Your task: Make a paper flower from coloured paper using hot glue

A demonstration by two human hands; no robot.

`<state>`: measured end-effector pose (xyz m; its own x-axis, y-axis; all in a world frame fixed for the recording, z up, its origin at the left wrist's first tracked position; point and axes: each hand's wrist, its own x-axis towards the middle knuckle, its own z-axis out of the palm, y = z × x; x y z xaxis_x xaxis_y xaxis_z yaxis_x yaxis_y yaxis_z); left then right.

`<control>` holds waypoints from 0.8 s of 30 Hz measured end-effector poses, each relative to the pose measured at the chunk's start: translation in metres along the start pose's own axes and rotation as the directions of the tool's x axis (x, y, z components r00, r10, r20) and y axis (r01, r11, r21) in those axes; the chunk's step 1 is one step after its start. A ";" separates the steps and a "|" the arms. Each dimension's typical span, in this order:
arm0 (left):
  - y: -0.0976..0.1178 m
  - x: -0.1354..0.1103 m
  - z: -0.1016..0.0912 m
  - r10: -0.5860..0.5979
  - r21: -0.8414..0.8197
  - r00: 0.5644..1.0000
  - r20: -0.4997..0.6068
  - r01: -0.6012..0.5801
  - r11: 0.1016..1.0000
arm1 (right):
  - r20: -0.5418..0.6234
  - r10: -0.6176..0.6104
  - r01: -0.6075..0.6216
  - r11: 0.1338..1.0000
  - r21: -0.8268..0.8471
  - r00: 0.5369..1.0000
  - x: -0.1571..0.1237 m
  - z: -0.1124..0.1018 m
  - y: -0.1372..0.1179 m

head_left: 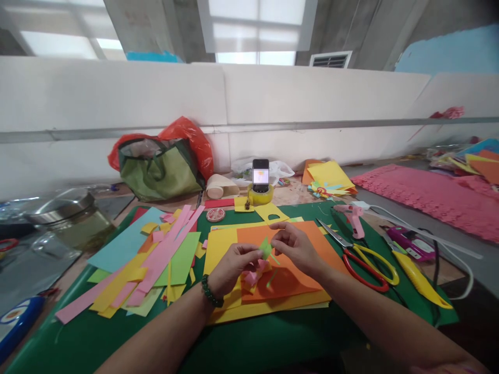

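My left hand [236, 262], with a dark green bead bracelet [210, 292] on its wrist, pinches a small light-green paper piece [265, 249]. Thin green paper strips [273, 278] show just below it. Close on the right side of that piece, my right hand [294, 245] has its fingers bent and apart; whether its thumb touches the paper cannot be made out. Beneath both hands lies an orange paper sheet [307, 280] on top of yellow sheets [218, 244]. A folded pink paper piece [253, 275] sits partly hidden behind my left hand.
Pink and yellow paper strips [166, 254] spread over the left of the green mat [128, 343]. Scissors [362, 259], a yellow cutter [421, 278] and a pink glue gun [353, 219] lie right. Behind stand a phone [261, 179], a green bag [159, 174] and a glass jar [74, 228].
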<state>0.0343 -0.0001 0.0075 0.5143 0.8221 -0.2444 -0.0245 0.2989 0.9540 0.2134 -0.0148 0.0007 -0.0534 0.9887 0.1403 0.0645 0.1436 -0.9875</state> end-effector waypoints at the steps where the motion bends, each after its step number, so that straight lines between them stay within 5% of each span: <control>1: 0.001 0.000 0.000 0.000 0.004 1.000 0.003 0.000 1.000 | -0.002 0.008 -0.008 1.000 0.009 1.000 0.000 0.000 0.000; 15: -0.001 0.004 -0.004 -0.002 -0.051 0.998 -0.059 -0.001 0.999 | -0.044 0.013 -0.013 1.000 -0.004 0.999 -0.004 -0.007 -0.013; 24: 0.000 0.006 -0.005 -0.009 -0.101 0.990 -0.144 -0.006 0.995 | -0.223 -0.148 0.101 0.973 -0.209 0.964 -0.017 -0.044 -0.018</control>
<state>0.0328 0.0072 0.0050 0.3855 0.8806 -0.2754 -0.1141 0.3417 0.9329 0.2573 -0.0323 0.0196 0.1613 0.9411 0.2972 0.2653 0.2487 -0.9315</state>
